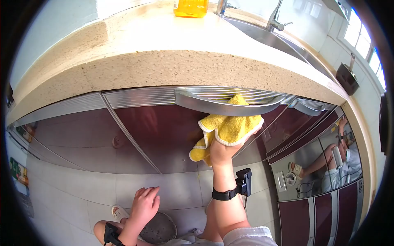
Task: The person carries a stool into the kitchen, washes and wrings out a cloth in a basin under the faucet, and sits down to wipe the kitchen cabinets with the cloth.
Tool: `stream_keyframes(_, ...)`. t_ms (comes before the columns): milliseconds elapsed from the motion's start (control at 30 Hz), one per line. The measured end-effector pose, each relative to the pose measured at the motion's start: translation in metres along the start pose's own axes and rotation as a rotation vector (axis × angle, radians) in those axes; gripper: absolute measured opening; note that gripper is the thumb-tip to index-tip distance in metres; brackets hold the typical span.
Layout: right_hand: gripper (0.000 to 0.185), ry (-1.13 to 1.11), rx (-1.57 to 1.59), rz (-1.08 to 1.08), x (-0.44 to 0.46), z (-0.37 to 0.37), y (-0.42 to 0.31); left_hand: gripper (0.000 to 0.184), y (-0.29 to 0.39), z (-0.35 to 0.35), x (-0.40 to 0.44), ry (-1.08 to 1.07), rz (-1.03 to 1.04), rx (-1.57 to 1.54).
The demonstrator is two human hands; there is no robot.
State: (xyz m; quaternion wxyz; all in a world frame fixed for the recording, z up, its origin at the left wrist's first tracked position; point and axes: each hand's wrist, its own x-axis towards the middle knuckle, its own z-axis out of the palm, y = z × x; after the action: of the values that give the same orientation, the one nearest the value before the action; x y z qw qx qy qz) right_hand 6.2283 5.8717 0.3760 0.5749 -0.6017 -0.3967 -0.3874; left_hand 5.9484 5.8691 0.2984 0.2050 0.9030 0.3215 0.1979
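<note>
A yellow cloth (236, 129) with a white edge is in my right hand (223, 151), up against the dark red cabinet door (158, 129). One corner of the cloth pokes up behind the curved metal handle (225, 107); the rest drapes over my fingers and hides most of them. My left hand (145, 205) hangs low over my knee, holding nothing, its thumb apart from its loosely bent fingers. Both wrists carry black straps with small devices.
Above the doors juts the thick speckled countertop (176, 67), with a bottle of orange liquid (191, 8) on it. A steel sink (262, 37) with a faucet (276, 22) lies at back right. Below my left hand stands a round grey bucket (162, 227). A dark pot (347, 78) is at far right.
</note>
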Motion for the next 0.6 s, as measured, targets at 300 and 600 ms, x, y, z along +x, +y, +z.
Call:
stream_keyframes(300, 0.071, -0.006, 0.171, 0.089, -0.003, -0.003, -0.016, 0.026, 0.001, 0.002, 0.003, -0.002, 0.007, 0.001)
stream_keyframes(600, 0.094, 0.004, 0.093, 0.101, -0.003, 0.000, -0.018, 0.026, 0.001, 0.002, 0.003, 0.010, 0.022, -0.001)
